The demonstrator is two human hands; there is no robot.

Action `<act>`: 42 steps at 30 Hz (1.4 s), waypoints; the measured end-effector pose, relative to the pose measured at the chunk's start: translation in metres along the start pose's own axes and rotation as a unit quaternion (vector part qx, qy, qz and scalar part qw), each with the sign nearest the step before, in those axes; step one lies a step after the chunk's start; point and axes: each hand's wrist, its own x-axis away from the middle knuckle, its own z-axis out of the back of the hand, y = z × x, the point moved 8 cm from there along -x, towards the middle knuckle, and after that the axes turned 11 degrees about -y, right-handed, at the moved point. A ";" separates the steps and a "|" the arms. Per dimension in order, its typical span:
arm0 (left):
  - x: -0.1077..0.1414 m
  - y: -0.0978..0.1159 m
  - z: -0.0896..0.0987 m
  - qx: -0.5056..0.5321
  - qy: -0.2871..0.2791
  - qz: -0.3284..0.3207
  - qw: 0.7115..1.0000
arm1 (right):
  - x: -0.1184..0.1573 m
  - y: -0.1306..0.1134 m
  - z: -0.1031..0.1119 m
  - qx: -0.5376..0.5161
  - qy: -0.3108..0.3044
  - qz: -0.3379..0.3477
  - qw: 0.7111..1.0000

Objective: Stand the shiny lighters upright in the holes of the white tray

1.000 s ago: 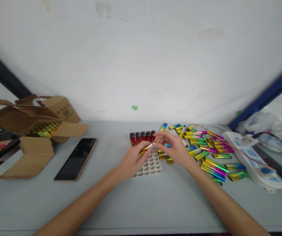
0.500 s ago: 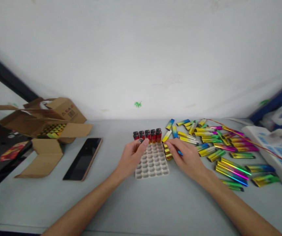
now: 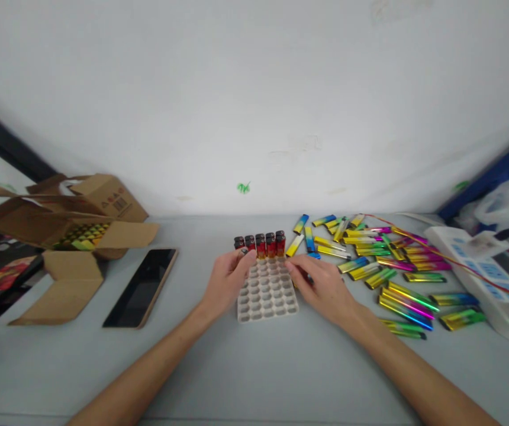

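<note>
A white tray (image 3: 269, 309) with rows of round-edged holes lies on the table between my hands. Red lighters (image 3: 271, 246) with black tops stand upright along its far side. At the tray's left edge, my left hand (image 3: 229, 275) is closed; a small dark lighter top shows between thumb and forefinger, its body hidden by the hand. My right hand (image 3: 321, 283) is closed at the tray's right edge, thumb and forefinger together. A dark bit shows by its fingers, but I cannot make out what it holds.
Shiny multicoloured lighter-shaped pieces (image 3: 372, 271) lie scattered on the right, before a white power strip (image 3: 480, 278) with a thin red-yellow cable. On the left are a black phone (image 3: 141, 290) and an open cardboard box (image 3: 123, 235) containing yellow-and-black pieces. A white wall stands behind.
The view has shifted slightly, moving everything a little leftward. My right fingers have come closer to the tray's right edge; the blue bit by them no longer shows. My left hand keeps its grip.
</note>
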 end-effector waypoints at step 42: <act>0.012 0.073 0.038 -0.387 -0.011 -0.297 0.873 | -0.001 -0.001 -0.036 0.044 -0.111 0.022 0.993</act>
